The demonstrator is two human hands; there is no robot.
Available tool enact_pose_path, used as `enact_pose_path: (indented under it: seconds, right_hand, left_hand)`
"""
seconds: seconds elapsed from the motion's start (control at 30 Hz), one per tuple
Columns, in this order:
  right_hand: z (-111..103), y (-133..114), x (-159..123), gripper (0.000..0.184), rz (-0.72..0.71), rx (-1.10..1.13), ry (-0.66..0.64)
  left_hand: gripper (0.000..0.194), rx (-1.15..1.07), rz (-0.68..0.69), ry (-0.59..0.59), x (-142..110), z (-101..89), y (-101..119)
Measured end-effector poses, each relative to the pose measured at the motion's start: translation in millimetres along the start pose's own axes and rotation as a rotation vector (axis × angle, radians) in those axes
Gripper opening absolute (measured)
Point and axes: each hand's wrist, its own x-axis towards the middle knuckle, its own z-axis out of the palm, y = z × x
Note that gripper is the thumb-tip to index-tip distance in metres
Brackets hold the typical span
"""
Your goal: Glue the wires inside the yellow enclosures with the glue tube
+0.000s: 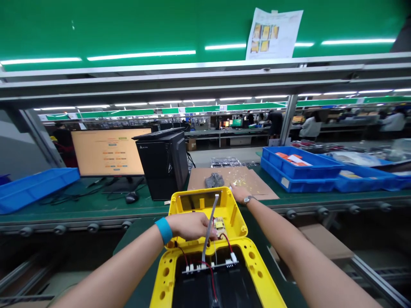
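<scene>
An opened yellow plastic case (212,239) lies in front of me, its lid half raised at the far end and its black inside crossed by red and black wires. My left hand (192,226), with a blue wristband, is closed over the edge of the lid half beside a small yellow circuit board (219,225) and a grey ribbon cable (210,222). My right hand (238,192), wearing a watch, reaches past the case to the cardboard sheet (234,179), fingers down among small pale bits; whether it grips any is hidden.
A grey rag (214,180) lies on the cardboard. A black computer tower (163,164) and a lit monitor (108,152) stand at left, with a mouse (131,197). Blue bins sit at far left (35,186) and right (298,169). Other people work at benches behind.
</scene>
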Motion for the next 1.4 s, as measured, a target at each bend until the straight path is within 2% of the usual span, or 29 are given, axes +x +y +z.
enact_pose_path:
  seconds: [0.1, 0.17, 0.27, 0.33, 0.4, 0.5, 0.57, 0.63, 0.7, 0.77, 0.83, 0.93, 1.03, 1.2, 1.4]
  right_hand:
    - [2.9, -1.2, 3.7, 0.037, 0.02, 0.076, 0.021]
    - [4.1, -0.6, 2.6, 0.033, 0.052, 0.144, 0.075]
    - [-0.2, 4.9, -5.7, 0.027, 0.139, 0.287, 0.235]
    - [-10.3, 9.9, -14.0, 0.028, 0.222, 0.407, 0.409]
    - [-26.4, 12.2, -22.7, 0.034, 0.305, 0.539, 0.615]
    - [-56.1, 6.1, -36.5, 0.05, 0.376, 0.741, 0.86]
    - [-74.9, -3.8, -48.3, 0.06, 0.373, 0.866, 0.936]
    - [-90.9, -15.7, -62.9, 0.066, 0.315, 1.053, 0.904]
    - [-104.2, -27.9, -78.2, 0.067, 0.221, 1.204, 0.759]
    - [-116.0, -40.6, -90.5, 0.064, 0.132, 1.201, 0.579]
    - [-126.7, -55.4, -96.9, 0.06, 0.053, 1.022, 0.444]
    - [-139.5, -83.1, -95.5, 0.054, -0.093, 0.545, 0.304]
    - [-142.6, -110.9, -85.4, 0.05, -0.195, 0.229, 0.217]
    - [-125.8, -136.0, -65.0, 0.034, -0.261, 0.115, 0.143]
    - [-113.0, -143.6, -54.1, 0.034, -0.308, 0.037, 0.058]
  left_hand:
    - [0.036, -0.136, 0.025, 0.129, -10.8, 6.6, -0.9]
    - [0.032, -0.355, 0.067, 0.266, -26.5, 11.7, -1.4]
    - [0.049, -0.778, 0.183, 0.394, -57.5, 20.5, -7.6]
    - [0.049, -0.962, 0.244, 0.479, -75.0, 28.3, -17.0]
    - [0.045, -1.024, 0.241, 0.633, -84.3, 37.4, -29.2]
    - [0.045, -0.942, 0.157, 0.962, -82.2, 50.4, -48.4]
    - [0.047, -0.843, 0.115, 1.183, -75.1, 57.3, -60.9]
    - [0.052, -0.82, 0.082, 1.291, -67.6, 63.7, -73.1]
    - [0.057, -0.897, 0.052, 1.287, -60.8, 71.0, -84.2]
    - [0.062, -0.988, 0.038, 1.238, -54.4, 79.7, -92.4]
    - [0.07, -1.063, 0.043, 1.193, -48.2, 88.9, -96.5]
    - [0.081, -1.187, 0.14, 1.072, -41.1, 100.3, -95.9]
    - [0.078, -1.25, 0.248, 0.956, -39.2, 105.3, -92.4]
    - [0.079, -1.26, 0.249, 0.935, -41.8, 103.7, -90.9]
    - [0.079, -1.238, 0.185, 0.951, -46.5, 101.2, -85.8]
